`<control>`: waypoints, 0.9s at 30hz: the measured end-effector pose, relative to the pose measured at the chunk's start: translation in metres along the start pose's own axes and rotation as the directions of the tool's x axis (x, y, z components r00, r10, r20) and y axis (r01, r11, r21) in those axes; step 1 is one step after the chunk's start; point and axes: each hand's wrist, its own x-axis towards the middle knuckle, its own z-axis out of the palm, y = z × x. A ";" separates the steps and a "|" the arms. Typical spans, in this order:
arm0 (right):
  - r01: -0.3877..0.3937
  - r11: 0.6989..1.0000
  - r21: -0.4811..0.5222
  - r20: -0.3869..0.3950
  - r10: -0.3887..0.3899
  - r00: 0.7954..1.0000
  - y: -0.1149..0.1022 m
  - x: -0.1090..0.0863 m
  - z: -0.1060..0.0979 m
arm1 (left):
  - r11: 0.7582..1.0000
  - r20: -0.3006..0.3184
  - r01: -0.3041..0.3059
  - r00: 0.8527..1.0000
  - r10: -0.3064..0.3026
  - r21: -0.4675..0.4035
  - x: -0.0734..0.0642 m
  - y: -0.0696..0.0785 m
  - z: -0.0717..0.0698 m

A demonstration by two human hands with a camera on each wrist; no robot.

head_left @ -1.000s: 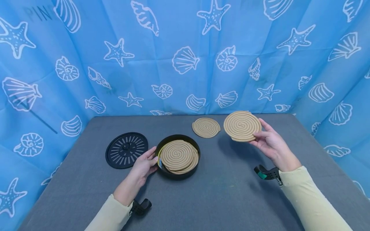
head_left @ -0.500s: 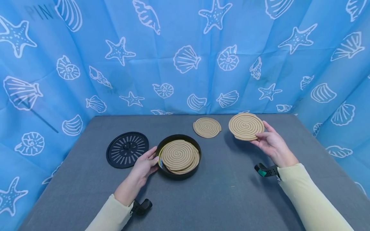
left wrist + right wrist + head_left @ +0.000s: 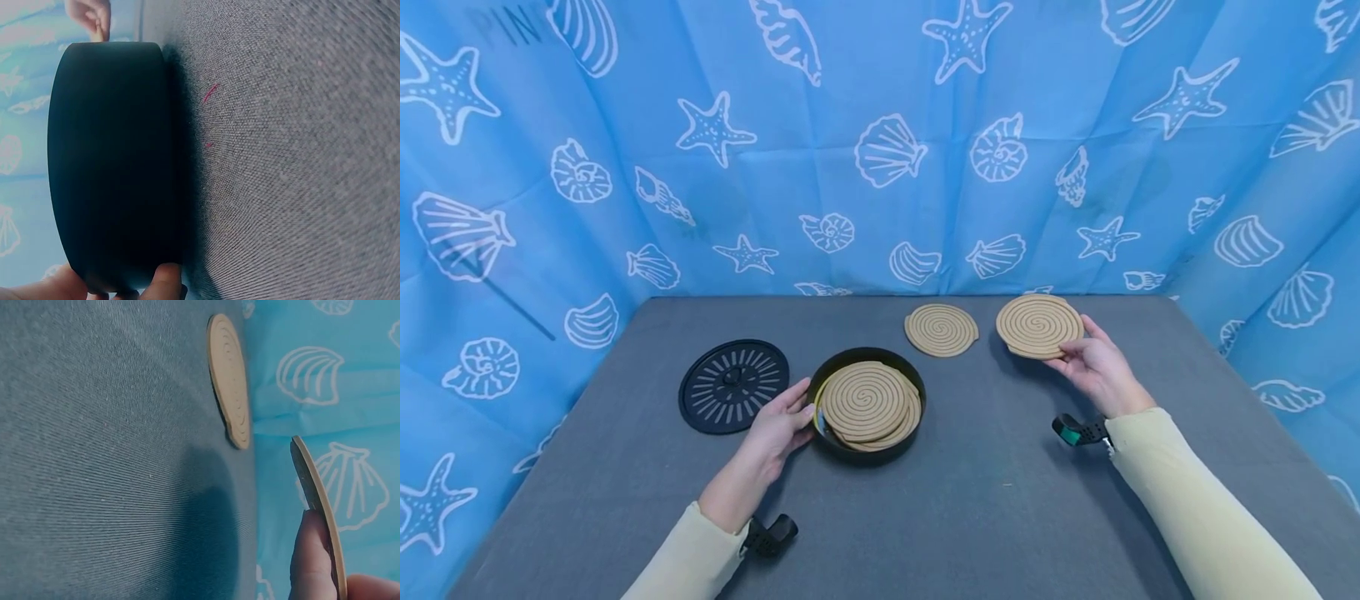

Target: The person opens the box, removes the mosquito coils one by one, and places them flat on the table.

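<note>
My left hand (image 3: 778,429) grips the left side of a round black tin (image 3: 868,457), thumb at its rim. Inside the tin lie stacked tan mosquito coils (image 3: 865,400), with a bit of yellow and blue showing at the left edge. My right hand (image 3: 1103,371) pinches another mosquito coil (image 3: 1040,325) by its right edge. This coil is held above the table at the back right; the right wrist view shows it edge-on, between thumb and fingers (image 3: 310,562). A loose mosquito coil (image 3: 941,330) lies flat on the table to its left.
A black slotted lid (image 3: 734,387) with a central knob lies on the grey cloth-covered table (image 3: 955,517), left of the tin. A blue shell-print curtain (image 3: 820,183) hangs behind the table and along its sides.
My right hand has lowered its mosquito coil closer to the table and slightly away to the right. The left hand and the tin have stayed in place. The view has shifted slightly.
</note>
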 end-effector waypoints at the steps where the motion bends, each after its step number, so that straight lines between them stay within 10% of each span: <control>1: -0.003 1.000 0.006 -0.005 0.003 1.000 0.000 0.002 0.000 | 1.000 -0.005 0.002 1.000 -0.002 0.003 0.000 0.000 0.000; 27: -0.044 0.991 0.123 -0.128 0.060 0.990 -0.002 0.043 -0.008 | 0.999 0.006 -0.042 0.999 0.042 0.012 0.000 -0.004 -0.002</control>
